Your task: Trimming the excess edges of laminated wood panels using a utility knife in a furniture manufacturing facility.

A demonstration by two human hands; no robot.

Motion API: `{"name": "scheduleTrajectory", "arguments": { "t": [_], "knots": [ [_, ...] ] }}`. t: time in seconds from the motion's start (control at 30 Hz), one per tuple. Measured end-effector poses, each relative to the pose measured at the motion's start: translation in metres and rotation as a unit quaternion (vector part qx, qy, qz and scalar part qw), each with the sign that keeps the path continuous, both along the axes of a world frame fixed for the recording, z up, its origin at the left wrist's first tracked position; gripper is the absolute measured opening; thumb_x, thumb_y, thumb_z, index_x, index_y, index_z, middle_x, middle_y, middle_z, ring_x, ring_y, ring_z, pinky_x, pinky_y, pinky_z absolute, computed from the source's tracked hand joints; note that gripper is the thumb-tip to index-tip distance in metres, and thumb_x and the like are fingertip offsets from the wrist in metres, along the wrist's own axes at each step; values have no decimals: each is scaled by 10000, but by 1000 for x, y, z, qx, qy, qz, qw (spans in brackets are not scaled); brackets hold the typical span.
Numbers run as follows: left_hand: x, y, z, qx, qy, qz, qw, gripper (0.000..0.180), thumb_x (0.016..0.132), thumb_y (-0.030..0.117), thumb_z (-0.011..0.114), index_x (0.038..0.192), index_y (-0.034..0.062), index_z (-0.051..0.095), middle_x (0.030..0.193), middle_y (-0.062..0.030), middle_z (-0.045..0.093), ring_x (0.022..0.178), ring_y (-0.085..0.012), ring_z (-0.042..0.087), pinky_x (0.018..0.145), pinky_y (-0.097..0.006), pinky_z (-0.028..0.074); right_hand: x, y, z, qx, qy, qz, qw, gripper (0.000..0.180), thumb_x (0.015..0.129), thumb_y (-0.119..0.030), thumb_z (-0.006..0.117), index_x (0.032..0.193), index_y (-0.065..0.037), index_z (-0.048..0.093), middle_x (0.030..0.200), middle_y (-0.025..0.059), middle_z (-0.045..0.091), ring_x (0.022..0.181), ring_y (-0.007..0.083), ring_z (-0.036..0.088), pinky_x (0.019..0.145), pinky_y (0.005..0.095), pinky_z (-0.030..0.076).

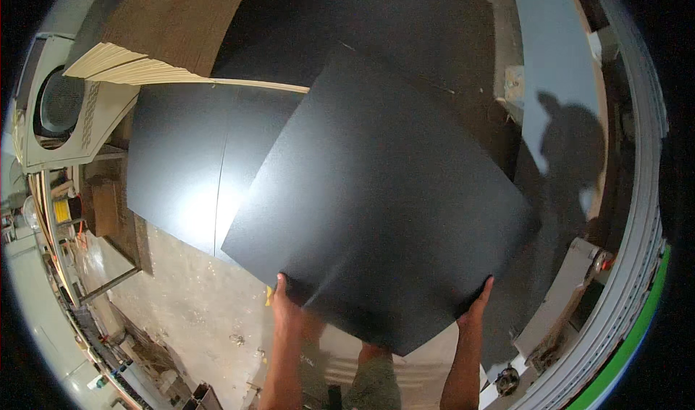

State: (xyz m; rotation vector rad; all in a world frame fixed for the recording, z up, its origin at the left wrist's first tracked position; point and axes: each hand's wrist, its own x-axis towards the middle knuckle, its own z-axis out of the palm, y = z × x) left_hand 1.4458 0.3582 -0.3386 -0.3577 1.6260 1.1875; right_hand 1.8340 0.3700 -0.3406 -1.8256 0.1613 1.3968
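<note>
A large black sheet point(391, 185), smooth and slightly bowed, fills the middle of the view, turned at an angle with one corner toward me. My left hand point(284, 303) grips its near left edge, thumb on top and fingers mostly hidden underneath. On its near right edge my right hand point(474, 308) has the same hold, the thumb lying along the top. Beneath and to the left of the held sheet lies another glossy black surface point(174, 135), with a seam across it and a bright light reflection.
Brown boards point(166, 19) with pale layered edges stand at the far left, beside a further dark sheet point(289, 19). A beige machine housing point(61, 106) with a round grille is at left. A long metal rail point(641, 193) bounds the right side. Concrete floor point(210, 301) shows below.
</note>
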Motion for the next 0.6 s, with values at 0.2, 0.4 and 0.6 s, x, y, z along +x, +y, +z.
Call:
{"name": "scheduleTrajectory", "arguments": {
  "t": [0.2,0.4,0.6],
  "knots": [
    [-3,38,41,-103,71,10,992,634,911,416,640,1292,-55,450,1244,-187,549,1078,-316,576,931,-458,467,-1,-3,11,-34,-25,7,999,1250,702,-849,545,1554,-78,53,1602,175,97,1461,388,114,1144,591,107],
    [-37,111,31,-89,121,-24,988,696,860,326,716,1360,-29,386,1260,-204,527,1084,-327,568,893,-466,491,-38,32,34,0,4,-10,1000,1255,698,-851,545,1552,-67,63,1601,181,95,1459,399,112,1144,593,98],
    [-56,253,6,18,130,-122,984,508,866,142,697,1249,-105,471,1177,-227,584,1031,-313,604,883,-401,499,-86,93,13,50,-8,-77,996,1239,720,-842,529,1551,-80,17,1601,180,78,1461,380,123,1152,571,118]
  ]
}}
